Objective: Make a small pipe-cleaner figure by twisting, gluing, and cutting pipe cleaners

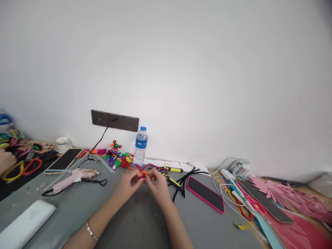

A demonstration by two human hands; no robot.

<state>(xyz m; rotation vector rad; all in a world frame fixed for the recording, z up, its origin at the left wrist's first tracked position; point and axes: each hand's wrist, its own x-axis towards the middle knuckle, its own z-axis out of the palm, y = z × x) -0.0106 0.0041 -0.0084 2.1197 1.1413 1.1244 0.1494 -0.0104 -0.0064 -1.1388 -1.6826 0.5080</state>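
My left hand [127,185] and my right hand [158,186] meet over the grey table mat, fingertips pinched together. Between them is a small orange and magenta pipe-cleaner piece [143,175], partly hidden by the fingers. Just beyond the hands, a magenta pipe cleaner [138,167] is bent across the table. Yellow-and-black handled pliers [174,182] lie right beside my right hand, with another yellow-and-black handled tool [173,169] behind. Several black pipe cleaners [184,181] fan out to the right. Small colourful pipe-cleaner figures [121,159] stand beyond my left hand.
A water bottle [141,147] stands against the wall. On the left are a pink glue gun [70,181], a white power bank [27,223] and a phone [64,160]. A pink-edged phone [204,194] lies right. Another person's hand [6,160] shows near scissors [32,166].
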